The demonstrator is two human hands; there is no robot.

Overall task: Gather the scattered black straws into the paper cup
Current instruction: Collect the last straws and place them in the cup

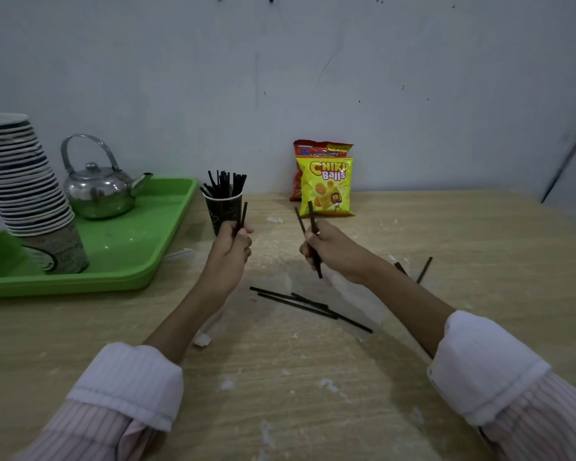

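- left hand [231, 241] raised just in front of paper cup [225, 209], fingers [246, 243] curled round one black straw [243, 216]; straw near upright, top end beside the cup wall
- right hand [333, 252] raised over bench [313, 387], fingers [308, 252] curled, pinching two straws [314, 224] that splay apart at the top, lower ends poking out below the hand
- paper cup stands on bench just beside green tray [130, 264], with a bunch of straws [225, 183] upright in it, fanned out
- loose straws [300, 302] lie flat on bench between the forearms, overlapping
- two more straws [424, 269] on bench past the right wrist, one partly hidden by the arm
- kettle [97, 191] and leaning stack of cups [24, 181] on tray
- yellow snack bag [326, 188] stands against wall, red bag [313, 149] behind it
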